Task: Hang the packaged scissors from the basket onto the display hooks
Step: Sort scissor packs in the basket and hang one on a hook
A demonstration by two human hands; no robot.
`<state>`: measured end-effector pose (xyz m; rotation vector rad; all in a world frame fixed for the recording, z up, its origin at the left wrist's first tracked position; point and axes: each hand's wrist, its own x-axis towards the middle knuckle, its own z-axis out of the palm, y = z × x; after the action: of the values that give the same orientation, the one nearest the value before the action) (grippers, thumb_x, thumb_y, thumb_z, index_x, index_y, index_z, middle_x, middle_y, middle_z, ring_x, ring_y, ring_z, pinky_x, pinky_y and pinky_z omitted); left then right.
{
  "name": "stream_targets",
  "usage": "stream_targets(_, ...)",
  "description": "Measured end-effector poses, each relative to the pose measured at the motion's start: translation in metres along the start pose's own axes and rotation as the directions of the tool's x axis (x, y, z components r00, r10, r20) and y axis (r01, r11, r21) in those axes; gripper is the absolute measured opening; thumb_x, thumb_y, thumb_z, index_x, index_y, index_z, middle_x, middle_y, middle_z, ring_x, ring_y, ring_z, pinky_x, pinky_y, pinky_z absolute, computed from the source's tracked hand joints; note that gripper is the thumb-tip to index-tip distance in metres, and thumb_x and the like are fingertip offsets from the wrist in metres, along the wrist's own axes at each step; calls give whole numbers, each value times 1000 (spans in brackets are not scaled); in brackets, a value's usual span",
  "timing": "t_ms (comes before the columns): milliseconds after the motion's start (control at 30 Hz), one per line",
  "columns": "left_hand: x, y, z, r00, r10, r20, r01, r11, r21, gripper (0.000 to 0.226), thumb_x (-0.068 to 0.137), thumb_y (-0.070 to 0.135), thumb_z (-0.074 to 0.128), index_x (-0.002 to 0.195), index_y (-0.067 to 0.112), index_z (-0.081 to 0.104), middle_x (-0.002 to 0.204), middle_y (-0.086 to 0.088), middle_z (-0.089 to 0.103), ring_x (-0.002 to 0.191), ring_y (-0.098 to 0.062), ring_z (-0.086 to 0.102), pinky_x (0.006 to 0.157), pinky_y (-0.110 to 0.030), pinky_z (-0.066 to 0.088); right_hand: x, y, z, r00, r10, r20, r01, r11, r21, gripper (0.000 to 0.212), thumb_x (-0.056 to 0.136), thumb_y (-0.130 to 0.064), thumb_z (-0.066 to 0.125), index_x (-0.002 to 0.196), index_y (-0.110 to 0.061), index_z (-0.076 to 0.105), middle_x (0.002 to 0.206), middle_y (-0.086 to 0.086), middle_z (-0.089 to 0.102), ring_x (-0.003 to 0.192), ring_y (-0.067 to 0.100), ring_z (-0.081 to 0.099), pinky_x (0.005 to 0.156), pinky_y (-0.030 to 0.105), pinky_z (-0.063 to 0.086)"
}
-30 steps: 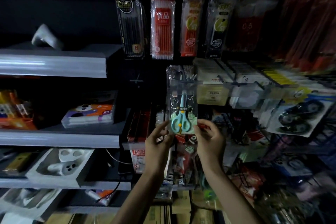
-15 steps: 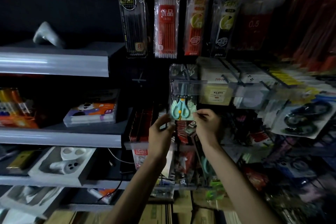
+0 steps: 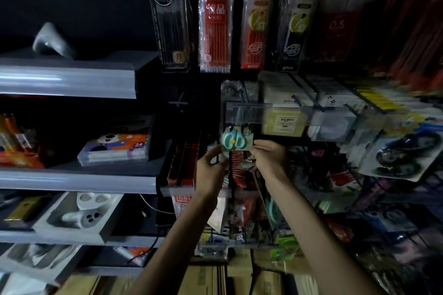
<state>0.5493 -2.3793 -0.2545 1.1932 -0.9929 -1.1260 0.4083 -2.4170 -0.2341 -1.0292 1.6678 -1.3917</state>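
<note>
Beside grey shelves [image 3: 72, 182] | dimly lit | left hand [image 3: 211, 170], right hand [image 3: 271, 154] pinch packaged scissors [image 3: 236, 142]

Left hand [image 3: 211, 171] and right hand [image 3: 271, 155] pinch packaged scissors [image 3: 236, 140] beneath a clear rail [image 3: 249, 114].

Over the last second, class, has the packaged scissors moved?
Yes. The packaged scissors rose towards the clear price rail: the blades showed below the rail before, and now only the handles do.
</note>
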Motion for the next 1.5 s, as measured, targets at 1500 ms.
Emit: stream_targets(1500,-159,22,-15,964,235,124,-260,930,259,26,108,13,53,115,32,69,106,24,75,99,1,71,79,-16,56,-126,2,-59,992,-32,123,-8,949,315,29,103,-47,52,129,-45,65,139,-21,58,128,1,52,105,34,42)
